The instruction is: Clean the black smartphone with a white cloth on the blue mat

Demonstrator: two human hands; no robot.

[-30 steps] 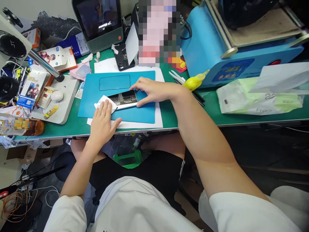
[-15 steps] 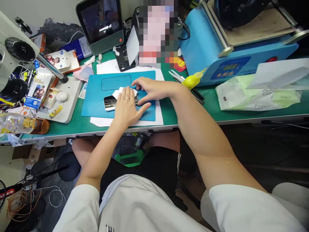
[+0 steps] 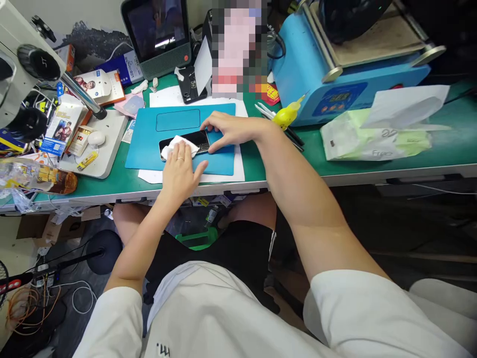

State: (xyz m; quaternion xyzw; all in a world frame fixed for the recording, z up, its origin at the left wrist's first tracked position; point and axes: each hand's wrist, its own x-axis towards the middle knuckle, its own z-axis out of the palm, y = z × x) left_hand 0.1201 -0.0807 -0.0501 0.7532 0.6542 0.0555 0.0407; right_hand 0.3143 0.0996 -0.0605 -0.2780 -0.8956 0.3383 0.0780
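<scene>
A phone (image 3: 203, 141) lies flat, screen up, on the blue mat (image 3: 145, 134). My left hand (image 3: 180, 171) presses a white wipe (image 3: 190, 144) flat against the left half of its screen, fingers together and thumb out to the side. At the phone's right end, my right hand (image 3: 222, 132) spans the short side, with the fingertips at the upper corner and the thumb at the lower one. Behind the phone, a thin black rectangular outline (image 3: 178, 120) shows on the mat. White paper (image 3: 239, 169) sticks out from under the mat.
At the back stand a smart display (image 3: 160, 37) and an opened black phone (image 3: 188, 84). A blue machine (image 3: 335, 94), a yellow bottle (image 3: 286, 117) and a wipes pack (image 3: 376, 136) are right. Left are a microscope stand (image 3: 106, 144), boxes and a drink bottle (image 3: 48, 176).
My left hand has slid the wipe left along the phone, uncovering more of the screen's right half. My right hand stays at the phone's right end. The view has shifted slightly.
</scene>
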